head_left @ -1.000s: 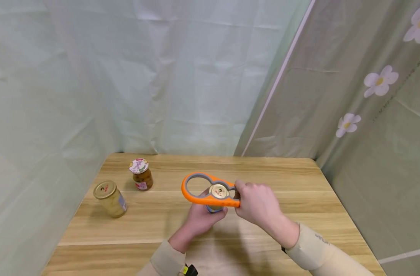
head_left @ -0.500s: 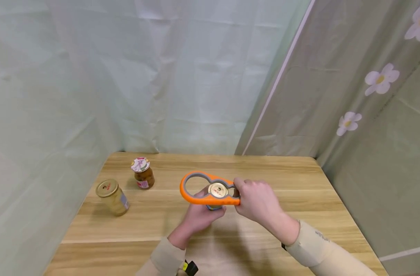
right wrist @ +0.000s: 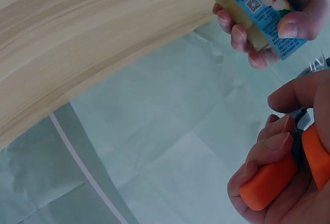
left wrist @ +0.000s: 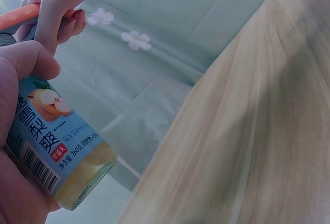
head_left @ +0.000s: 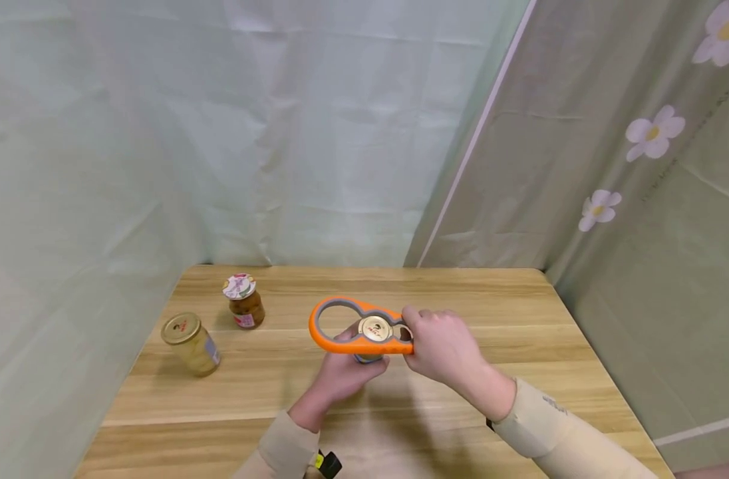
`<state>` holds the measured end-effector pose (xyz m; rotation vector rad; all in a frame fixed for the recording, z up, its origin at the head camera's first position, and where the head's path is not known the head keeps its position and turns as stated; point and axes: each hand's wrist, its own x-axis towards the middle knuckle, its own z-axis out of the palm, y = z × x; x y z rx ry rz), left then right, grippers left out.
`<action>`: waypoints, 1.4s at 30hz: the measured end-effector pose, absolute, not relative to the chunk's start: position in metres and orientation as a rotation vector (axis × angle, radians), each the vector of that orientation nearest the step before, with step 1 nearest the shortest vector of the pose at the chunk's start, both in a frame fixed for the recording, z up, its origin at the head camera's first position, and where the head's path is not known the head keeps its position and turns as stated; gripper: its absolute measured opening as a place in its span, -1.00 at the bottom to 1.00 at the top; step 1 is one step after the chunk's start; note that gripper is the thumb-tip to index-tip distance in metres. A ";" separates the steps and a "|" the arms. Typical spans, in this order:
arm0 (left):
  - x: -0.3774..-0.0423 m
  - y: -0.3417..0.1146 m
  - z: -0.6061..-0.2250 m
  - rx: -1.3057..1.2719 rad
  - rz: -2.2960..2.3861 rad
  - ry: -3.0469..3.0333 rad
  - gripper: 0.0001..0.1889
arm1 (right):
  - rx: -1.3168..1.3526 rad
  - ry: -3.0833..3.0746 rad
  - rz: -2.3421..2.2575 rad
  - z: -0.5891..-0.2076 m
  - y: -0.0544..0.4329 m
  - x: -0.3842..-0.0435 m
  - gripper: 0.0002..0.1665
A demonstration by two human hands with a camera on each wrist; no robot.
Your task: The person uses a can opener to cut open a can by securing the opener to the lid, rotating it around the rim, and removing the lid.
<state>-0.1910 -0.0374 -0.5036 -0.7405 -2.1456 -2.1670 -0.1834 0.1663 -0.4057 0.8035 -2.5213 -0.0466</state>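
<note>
My left hand (head_left: 342,376) grips a small glass jar (left wrist: 67,152) with a blue pear label, its fingers wrapped round the body. The jar is held up off the table, tilted in the left wrist view. Over its gold lid (head_left: 375,328) lies an orange and grey multi-ring jar opener (head_left: 340,347), the lid sitting in the middle ring. My right hand (head_left: 445,346) holds the opener by its handle end; in the right wrist view the fingers curl round the two orange handle parts (right wrist: 270,180). The larger ring at the opener's left end has nothing in it.
On the left of the wooden table (head_left: 490,299) stands a gold-lidded jar (head_left: 192,344) of pale fruit. Behind it is a brown-filled jar (head_left: 245,303) with a patterned white lid. A pale curtain (head_left: 340,133) closes off the back and sides.
Both hands, the jar and the opener stay nearly in place, with only a slight shift left in view, and the view itself shifts a little. The grips look the same.
</note>
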 end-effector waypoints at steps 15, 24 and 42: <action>-0.189 -0.033 -0.500 -0.748 -2.174 -2.164 -0.29 | 0.838 -2.513 -0.042 -0.403 0.173 -0.186 -0.68; -0.192 -0.037 -0.501 -0.832 -2.180 -2.164 -0.28 | 0.829 -2.521 -0.026 -0.400 0.172 -0.187 -0.70; -0.194 -0.037 -0.500 -1.142 -2.086 -2.076 -0.18 | 0.861 -2.528 -0.021 -0.393 0.176 -0.185 -0.68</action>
